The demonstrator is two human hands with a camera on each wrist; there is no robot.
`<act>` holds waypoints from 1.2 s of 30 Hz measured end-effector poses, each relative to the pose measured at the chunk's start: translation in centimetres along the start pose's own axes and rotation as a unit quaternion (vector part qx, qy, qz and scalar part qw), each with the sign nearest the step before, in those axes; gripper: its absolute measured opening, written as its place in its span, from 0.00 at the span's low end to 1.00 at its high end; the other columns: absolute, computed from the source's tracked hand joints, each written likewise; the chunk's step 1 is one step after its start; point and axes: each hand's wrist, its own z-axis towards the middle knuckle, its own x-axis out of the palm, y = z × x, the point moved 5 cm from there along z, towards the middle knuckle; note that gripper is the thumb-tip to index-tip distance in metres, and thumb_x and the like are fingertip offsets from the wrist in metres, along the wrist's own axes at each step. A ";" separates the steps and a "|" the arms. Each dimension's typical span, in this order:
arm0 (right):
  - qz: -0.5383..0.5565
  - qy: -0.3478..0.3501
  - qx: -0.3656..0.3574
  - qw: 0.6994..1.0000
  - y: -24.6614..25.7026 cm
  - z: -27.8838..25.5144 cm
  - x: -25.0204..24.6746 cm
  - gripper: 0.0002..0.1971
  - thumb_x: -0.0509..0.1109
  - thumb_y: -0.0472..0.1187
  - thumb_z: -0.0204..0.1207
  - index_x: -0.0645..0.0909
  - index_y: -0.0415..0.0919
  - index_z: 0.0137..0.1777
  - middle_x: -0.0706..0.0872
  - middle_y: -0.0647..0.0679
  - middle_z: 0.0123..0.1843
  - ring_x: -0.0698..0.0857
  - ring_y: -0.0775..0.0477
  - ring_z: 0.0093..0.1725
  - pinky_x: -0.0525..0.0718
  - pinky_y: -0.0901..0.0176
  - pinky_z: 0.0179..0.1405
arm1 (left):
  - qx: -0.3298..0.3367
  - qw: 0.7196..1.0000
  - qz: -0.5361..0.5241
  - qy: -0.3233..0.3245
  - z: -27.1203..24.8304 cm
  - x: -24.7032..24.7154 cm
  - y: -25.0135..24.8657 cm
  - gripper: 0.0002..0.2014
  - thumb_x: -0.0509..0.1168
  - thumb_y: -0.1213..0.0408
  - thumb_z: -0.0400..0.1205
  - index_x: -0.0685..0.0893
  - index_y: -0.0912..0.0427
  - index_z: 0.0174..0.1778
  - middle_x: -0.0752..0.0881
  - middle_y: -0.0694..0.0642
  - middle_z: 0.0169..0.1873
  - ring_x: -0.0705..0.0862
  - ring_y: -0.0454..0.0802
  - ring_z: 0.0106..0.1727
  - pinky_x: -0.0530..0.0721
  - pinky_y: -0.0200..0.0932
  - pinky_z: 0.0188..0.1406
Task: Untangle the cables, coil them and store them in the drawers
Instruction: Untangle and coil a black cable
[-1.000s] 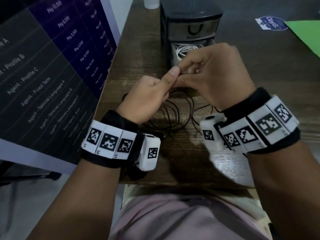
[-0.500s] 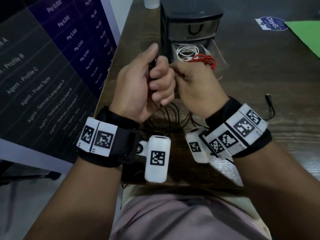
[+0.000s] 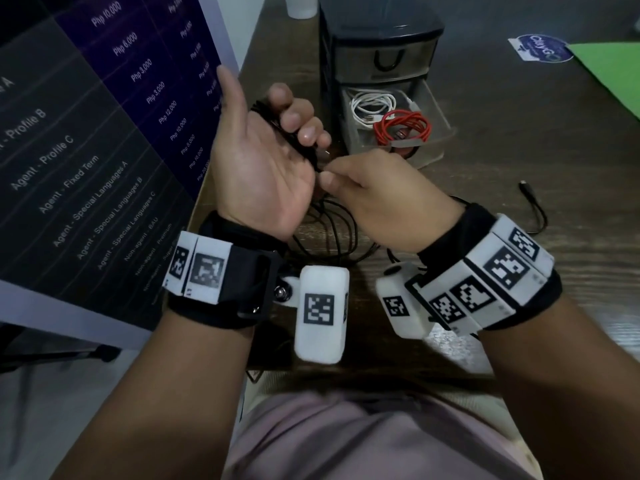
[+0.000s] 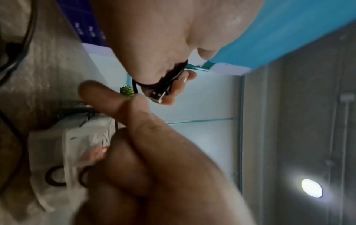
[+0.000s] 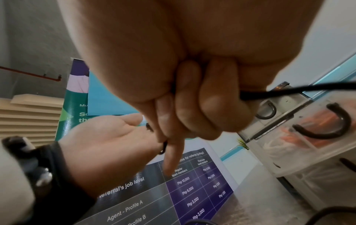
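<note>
Over the wooden counter (image 3: 519,161), near the open drawer (image 3: 398,123), the left hand (image 3: 263,161) is curling its fingers (image 3: 298,116) round the black cable (image 3: 304,147), thumb out; the right hand (image 3: 374,188) is pinching it

Dark wooden table (image 3: 519,161); purple banner (image 3: 86,133) left; round ceiling light (image 4: 311,188).

The right hand (image 3: 377,195) is hiding its own fingertips in the head view, so where they are meeting the black cable (image 3: 332,230) cannot be told. The cable's loops are disappearing under both wrists. The drawer unit (image 5: 300,137) is blurring in the right wrist view.
</note>
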 end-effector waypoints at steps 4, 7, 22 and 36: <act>0.005 0.030 0.006 1.000 0.3 -0.6 -0.3 0.17 0.61 0.46 0.87 0.84 0.50 0.36 0.80 0.53 0.30 0.78 0.59 0.31 0.72 0.60 0.34 | 0.057 0.989 0.128 -0.040 0.1 -0.1 -0.2 0.21 0.46 0.48 0.91 0.73 0.59 0.42 0.68 0.50 0.29 0.69 0.46 0.30 0.73 0.40 0.35; -0.013 0.033 0.009 0.999 1.3 -0.8 -1.0 0.22 0.63 0.47 0.86 0.73 0.52 0.27 0.77 0.53 0.26 0.75 0.58 0.26 0.68 0.64 0.27 | 0.143 0.920 0.360 -0.053 0.2 0.1 -0.3 0.17 0.50 0.51 0.88 0.76 0.60 0.46 0.72 0.48 0.31 0.73 0.45 0.33 0.76 0.41 0.38; 0.023 -0.096 -0.012 0.995 0.9 -1.2 -6.0 0.04 0.75 0.49 0.77 0.89 0.50 0.46 0.88 0.62 0.38 0.85 0.67 0.40 0.75 0.76 0.40 | -0.055 0.804 0.590 0.056 -0.3 -0.8 2.1 0.36 0.40 0.39 0.89 0.72 0.59 0.24 0.71 0.49 0.18 0.70 0.44 0.21 0.68 0.41 0.28; 0.126 -0.167 -0.008 0.978 -0.7 0.7 -2.4 0.13 0.65 0.43 0.82 0.80 0.55 0.35 0.82 0.62 0.28 0.78 0.66 0.32 0.75 0.65 0.36 | -0.060 0.949 0.269 0.154 -0.9 1.7 1.4 0.30 0.43 0.57 0.90 0.65 0.52 0.19 0.62 0.48 0.13 0.55 0.47 0.15 0.57 0.39 0.15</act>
